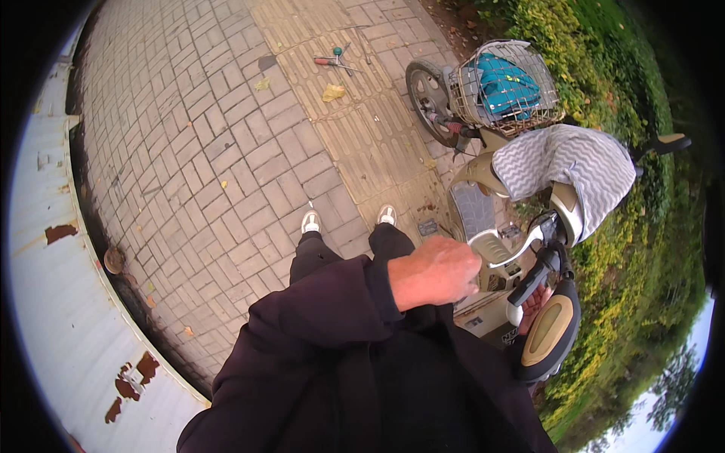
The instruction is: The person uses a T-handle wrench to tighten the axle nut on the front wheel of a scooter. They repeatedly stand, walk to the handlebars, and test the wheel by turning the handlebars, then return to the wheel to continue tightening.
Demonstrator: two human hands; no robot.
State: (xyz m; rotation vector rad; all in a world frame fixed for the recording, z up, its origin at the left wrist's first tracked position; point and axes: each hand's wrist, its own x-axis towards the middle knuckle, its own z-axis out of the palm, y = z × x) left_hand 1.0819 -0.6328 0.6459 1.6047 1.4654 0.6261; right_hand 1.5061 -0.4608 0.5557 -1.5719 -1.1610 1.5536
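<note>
One head cam only, fisheye, looking steeply down from person's head. Close on own left hand (436,270) & scooter (521,226); paving (226,151) further off.

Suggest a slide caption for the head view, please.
Left hand by the scooter's brake lever; right hand under its handlebar grip.

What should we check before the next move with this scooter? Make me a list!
1. Left hand on the silver brake lever: the hand is curled shut right beside it, but is it gripping? Cannot tell.
2. Right hand under the black handlebar grip: mostly hidden. Cannot tell.
3. Shoes flat on the paving: ok.
4. Path near the front wheel: loose tools lie on the paving beyond it. Not ok.
5. Teal bag sitting inside the wire basket: ok.
</note>
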